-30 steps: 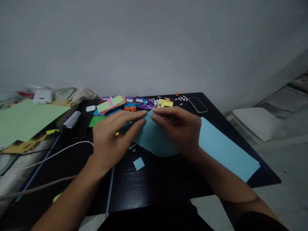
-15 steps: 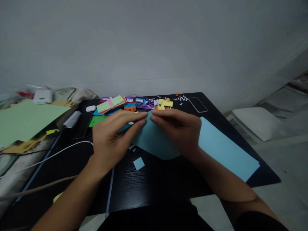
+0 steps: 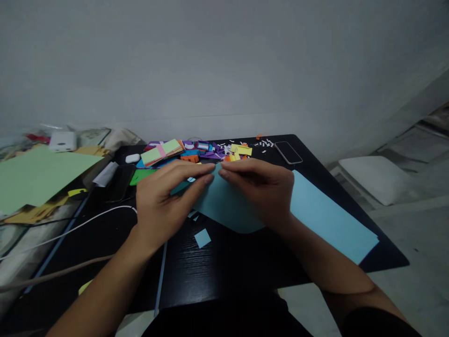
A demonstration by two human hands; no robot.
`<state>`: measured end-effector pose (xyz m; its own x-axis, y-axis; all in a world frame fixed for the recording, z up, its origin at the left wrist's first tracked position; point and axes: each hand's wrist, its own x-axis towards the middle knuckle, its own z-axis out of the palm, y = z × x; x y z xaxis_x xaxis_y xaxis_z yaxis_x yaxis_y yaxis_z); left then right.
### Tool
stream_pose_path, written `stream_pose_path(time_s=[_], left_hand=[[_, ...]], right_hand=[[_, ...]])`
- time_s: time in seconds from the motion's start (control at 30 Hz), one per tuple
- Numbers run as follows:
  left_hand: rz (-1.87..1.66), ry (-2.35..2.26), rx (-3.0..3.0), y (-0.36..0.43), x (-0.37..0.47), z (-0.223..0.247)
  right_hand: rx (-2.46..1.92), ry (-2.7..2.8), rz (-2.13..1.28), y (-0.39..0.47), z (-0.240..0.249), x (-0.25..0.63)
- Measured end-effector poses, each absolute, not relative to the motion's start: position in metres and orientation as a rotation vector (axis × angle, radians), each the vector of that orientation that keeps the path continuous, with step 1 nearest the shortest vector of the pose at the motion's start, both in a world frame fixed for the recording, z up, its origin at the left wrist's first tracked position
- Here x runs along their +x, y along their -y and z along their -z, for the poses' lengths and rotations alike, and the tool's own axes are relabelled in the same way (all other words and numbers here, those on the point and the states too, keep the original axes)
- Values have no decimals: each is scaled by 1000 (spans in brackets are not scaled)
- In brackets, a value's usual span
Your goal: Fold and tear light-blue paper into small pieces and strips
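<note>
Both hands on the light blue paper sheet (image 3: 224,210), which sits in front of me over the black table (image 3: 196,278), bowed, near edge curving round. Left hand (image 3: 164,201): thumb and index in a narrow pinch at the far edge. Right hand (image 3: 270,192): same kind of pinch just beside it, fingertips nearly meeting the left's, other fingers curled in. Exact contact under the right palm is hidden. Step in hand, as I read it: working the far edge between the two pinches; can't tell if that's a fold, a crease or a tear. Next move calls for even pressure from both thumbs and the edge held level, so the bowed part doesn't kink. Around me: small light blue square (image 3: 202,238) flat on the table, near side of the sheet; light blue paper stack (image 3: 329,220) to the right, partly behind my right hand and forearm; phone (image 3: 288,152) beyond that; white paper scraps (image 3: 264,144) and yellow paper pieces (image 3: 241,150) past my fingertips; banded paper strips (image 3: 150,157) beyond my left hand.
</note>
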<state>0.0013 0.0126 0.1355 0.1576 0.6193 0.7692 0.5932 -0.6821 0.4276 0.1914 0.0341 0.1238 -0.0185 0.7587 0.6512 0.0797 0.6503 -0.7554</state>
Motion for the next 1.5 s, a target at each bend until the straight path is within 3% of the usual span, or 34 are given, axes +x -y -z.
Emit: stream_pose_path(time_s=[0.53, 0.77, 1.33, 1.5], left_hand=[[-1564, -1256, 2318, -14, -1, -132], [-1465, -1204, 2058, -29, -18, -132], [-1881, -1198, 1413, -60, -16, -109], [-1709, -946, 1124, -58, -4, -110]], right_hand=[[-762, 1490, -640, -36, -126, 194], [-809, 1359, -587, -53, -131, 209], [-817, 1205, -622, -77, -115, 212], [-848, 1206, -577, -80, -114, 214]])
